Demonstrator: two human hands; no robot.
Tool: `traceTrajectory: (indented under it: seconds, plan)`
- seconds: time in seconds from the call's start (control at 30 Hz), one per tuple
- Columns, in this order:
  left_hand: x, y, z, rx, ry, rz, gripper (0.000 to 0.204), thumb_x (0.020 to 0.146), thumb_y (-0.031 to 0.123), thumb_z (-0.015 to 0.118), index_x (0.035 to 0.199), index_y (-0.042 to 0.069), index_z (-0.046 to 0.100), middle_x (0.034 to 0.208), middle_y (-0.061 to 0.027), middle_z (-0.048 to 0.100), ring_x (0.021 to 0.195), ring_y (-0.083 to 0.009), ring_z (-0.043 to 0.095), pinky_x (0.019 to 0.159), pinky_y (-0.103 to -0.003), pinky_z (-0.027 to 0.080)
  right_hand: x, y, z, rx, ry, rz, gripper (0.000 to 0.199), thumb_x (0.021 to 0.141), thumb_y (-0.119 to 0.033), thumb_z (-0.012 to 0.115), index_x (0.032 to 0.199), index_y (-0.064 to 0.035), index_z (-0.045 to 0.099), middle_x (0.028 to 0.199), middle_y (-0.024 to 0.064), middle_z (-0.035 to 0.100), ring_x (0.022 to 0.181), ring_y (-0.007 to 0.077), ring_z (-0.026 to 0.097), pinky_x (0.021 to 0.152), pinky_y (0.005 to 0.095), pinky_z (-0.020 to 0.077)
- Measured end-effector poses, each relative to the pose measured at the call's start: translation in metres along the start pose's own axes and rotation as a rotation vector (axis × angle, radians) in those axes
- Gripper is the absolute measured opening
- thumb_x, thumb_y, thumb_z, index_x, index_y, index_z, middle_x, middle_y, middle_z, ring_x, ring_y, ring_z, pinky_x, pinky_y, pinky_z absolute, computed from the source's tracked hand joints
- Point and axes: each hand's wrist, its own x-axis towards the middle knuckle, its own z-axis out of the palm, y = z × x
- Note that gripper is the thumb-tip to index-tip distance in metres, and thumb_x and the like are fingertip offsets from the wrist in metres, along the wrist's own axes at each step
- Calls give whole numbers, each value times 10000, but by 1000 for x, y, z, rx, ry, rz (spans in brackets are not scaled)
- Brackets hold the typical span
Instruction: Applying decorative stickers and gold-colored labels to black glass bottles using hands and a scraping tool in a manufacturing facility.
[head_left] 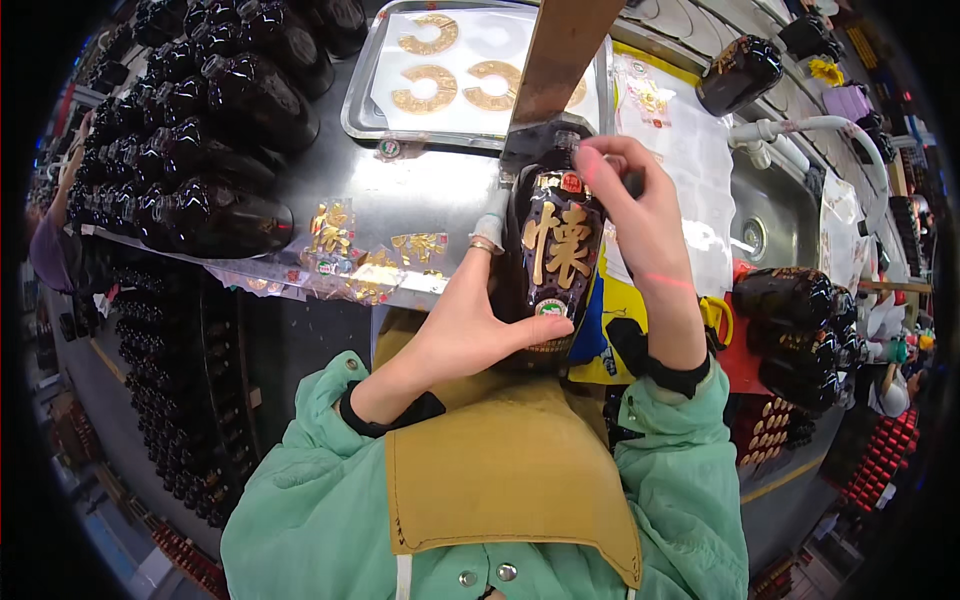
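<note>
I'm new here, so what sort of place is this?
Probably a bottle-decorating workshop: dark bottles cluster on a metal bench near gold decals, and the left hand holds a gold-lettered bottle.

A shiny metal table (455, 190) runs across the room, and light makes pale patches on its top. On the right is a metal sink (785, 212) with a round drain (753, 234), and a white pipe (822, 125) bends beside it. The floor (775, 512) is gray, with a yellow line (785, 484).
</note>
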Motion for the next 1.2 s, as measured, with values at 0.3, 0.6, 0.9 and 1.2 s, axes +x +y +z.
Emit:
traceTrajectory:
  seconds: [0.3,0.6,0.9,1.2]
  plan:
    - [12,8,0,-344,157,-57,708,1012,115,702,1571,-41,297,1485,-120,507,1348,-180,512,1138,-366,429,-44,12,1,171,-49,61,529,963,-174,770,1442,-51,582,902,-68,396,769,22,408,683,180,342]
    - [14,6,-3,-335,125,-75,820,986,103,717,1621,-45,221,1586,-146,416,1448,-228,430,1213,-397,333,-41,9,1,212,-51,93,489,965,-166,759,1415,-55,603,877,-74,392,770,22,405,681,185,341]
    - [17,4,-2,-369,108,-18,811,990,88,719,1610,-50,213,1558,-148,433,1412,-205,461,1185,-382,384,-34,8,2,185,-16,121,436,962,-226,776,1337,-47,644,815,-92,392,732,9,399,657,179,320]
    - [13,7,-1,-354,125,-39,816,991,83,715,1612,-52,203,1563,-149,426,1418,-207,455,1188,-382,384,-36,11,4,133,-5,89,453,937,-231,806,1319,-43,650,793,-100,370,717,14,361,631,194,278]
